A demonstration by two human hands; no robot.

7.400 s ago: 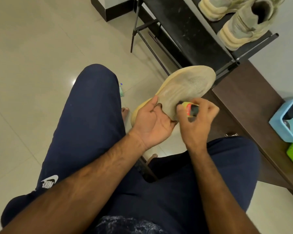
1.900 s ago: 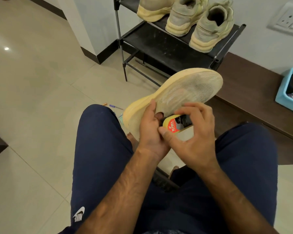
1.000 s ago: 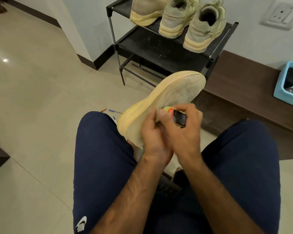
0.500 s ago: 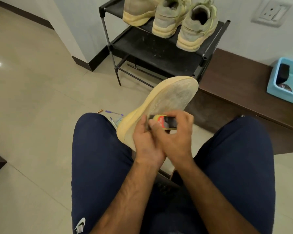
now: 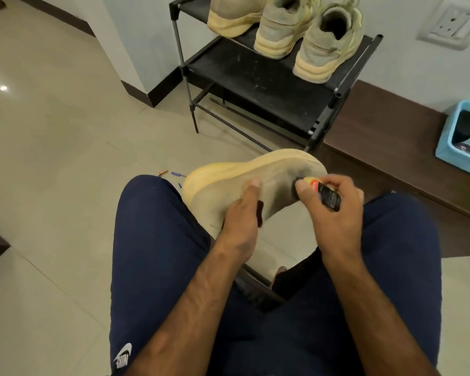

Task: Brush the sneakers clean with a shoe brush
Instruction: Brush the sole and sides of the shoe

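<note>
I sit with a pale yellow sneaker held above my knees, its upper turned toward me and the thick sole facing away. My left hand grips the sneaker, thumb on the upper and fingers tucked into its opening. My right hand holds a small black brush with a yellow and red label, its dark head pressed on the sneaker's toe end. Three more pale sneakers stand on the black shoe rack ahead.
A dark wooden bench runs along the wall at right, carrying a light blue basket with dark items inside. A few small pens and a copper-coloured piece lie on the tiled floor by my left knee. A wall socket sits above.
The sneaker has been turned from sole-up to its upper facing me. My right hand with the brush moved right, from the middle of the shoe to the toe end.
</note>
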